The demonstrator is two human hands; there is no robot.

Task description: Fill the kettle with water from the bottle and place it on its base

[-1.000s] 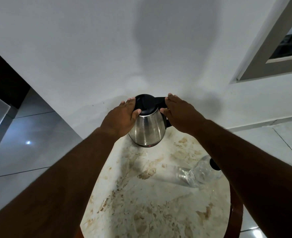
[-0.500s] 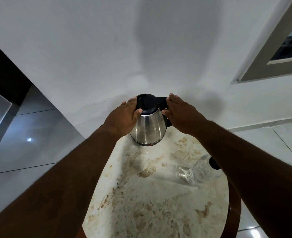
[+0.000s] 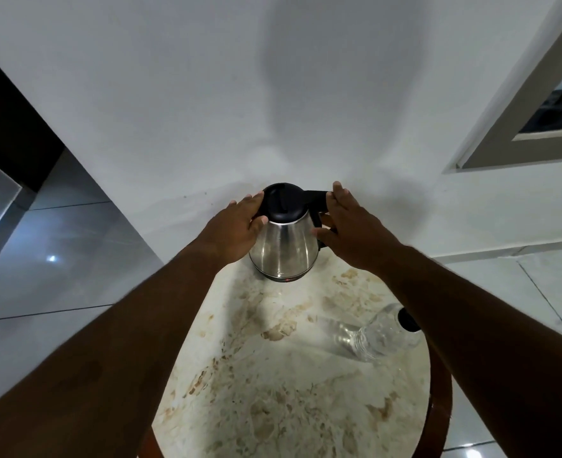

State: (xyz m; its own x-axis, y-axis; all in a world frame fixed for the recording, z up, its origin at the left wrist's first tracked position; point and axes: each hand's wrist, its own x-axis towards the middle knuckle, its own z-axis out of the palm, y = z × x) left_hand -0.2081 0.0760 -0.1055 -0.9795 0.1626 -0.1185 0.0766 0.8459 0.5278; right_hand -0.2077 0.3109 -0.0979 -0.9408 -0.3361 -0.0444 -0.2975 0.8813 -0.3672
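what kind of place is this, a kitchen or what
Probably a room in a home, not clearly a kitchen: a steel electric kettle with a black lid stands on a small round marble-patterned table against a plain white wall, with glossy grey floor tiles beside it.

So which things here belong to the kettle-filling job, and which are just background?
Part of the job:
- kettle, lid shut, left hand and right hand on it
- clear bottle, black cap, lying on the table

Just there:
- marble-topped table
- white wall
- tiled floor
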